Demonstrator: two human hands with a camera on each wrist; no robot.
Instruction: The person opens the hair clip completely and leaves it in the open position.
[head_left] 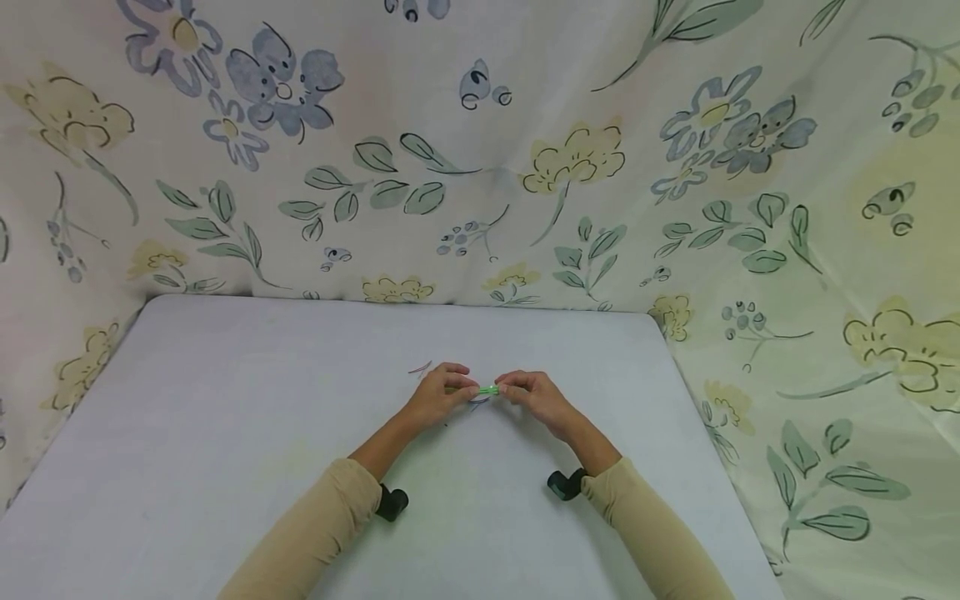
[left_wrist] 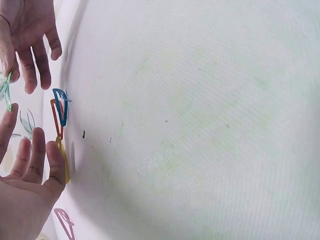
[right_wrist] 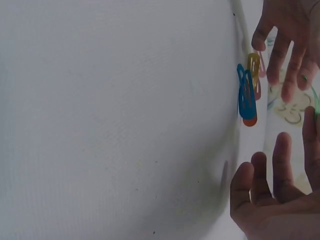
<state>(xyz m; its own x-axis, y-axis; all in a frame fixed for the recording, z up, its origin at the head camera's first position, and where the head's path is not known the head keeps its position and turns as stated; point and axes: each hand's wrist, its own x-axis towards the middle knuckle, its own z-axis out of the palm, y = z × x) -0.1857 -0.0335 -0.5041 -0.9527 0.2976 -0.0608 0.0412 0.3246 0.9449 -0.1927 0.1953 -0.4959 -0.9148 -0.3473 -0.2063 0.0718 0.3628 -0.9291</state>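
A green snap hair clip (head_left: 488, 390) is held between my two hands above the table. My left hand (head_left: 442, 394) pinches its left end. At the other end, the fingertips of my right hand (head_left: 537, 397) pinch it too. The left wrist view shows the green clip (left_wrist: 7, 92) near the frame's edge, partly cut off. Below the hands lie more snap clips: a blue one (left_wrist: 61, 107) crossing a red-orange one (left_wrist: 56, 120), a yellow one (left_wrist: 62, 155) partly behind my left fingers, and a pink one (left_wrist: 65, 222) farther off.
The white table (head_left: 225, 450) spreads around both hands. A floral cloth (head_left: 450, 233) hangs behind it and along the sides. Both wrists carry a black camera (head_left: 392, 502), below the beige sleeves' cuffs.
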